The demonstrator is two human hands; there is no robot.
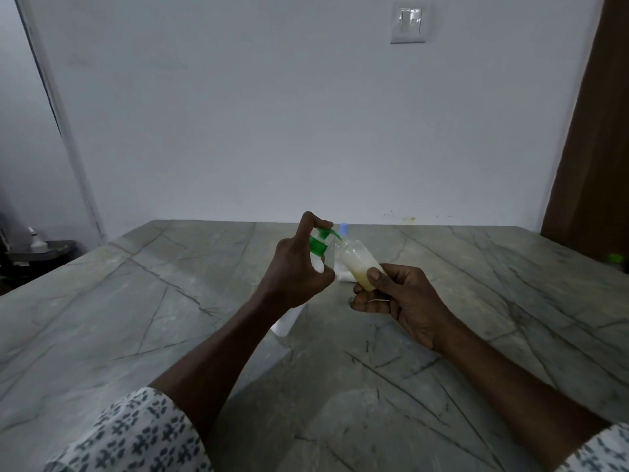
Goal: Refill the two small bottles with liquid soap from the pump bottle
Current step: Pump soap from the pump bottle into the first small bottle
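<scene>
**Nozzle over the small bottle's mouth, mid-frame**

At the centre of the frame the left hand [296, 270] grips the white pump bottle [287, 323], which stands on the grey veined tabletop [136, 301]. Its fingers [323, 277] are curled round the bottle's neck just under the green collar, and the forefinger is hooked over the top of the green pump head [321, 235]. The bottle's lower body shows below the wrist.

Just right of it, the right hand [398, 301] holds a clear small bottle [360, 264] above the tabletop. The bottle is tilted so its open mouth points up and to the left, right at the tip of the green nozzle [338, 237]. The thumb lies across the bottle's lower part and the other fingers curl under it, pinching it between them. Pale yellowish liquid fills the lower portion of this bottle; the upper part looks clear.

Behind the two, toward the far edge of the tabletop, a second small bottle [343, 229] with a blue cap stands partly hidden by the held bottle and the nozzle. Whether it holds any liquid cannot be told.

A small green object [616, 257] lies at the right edge of the frame, well apart from the hands. A light switch [409, 22] sits on the wall at upper right. Patterned sleeves [136, 434] show in the lower corners.
</scene>
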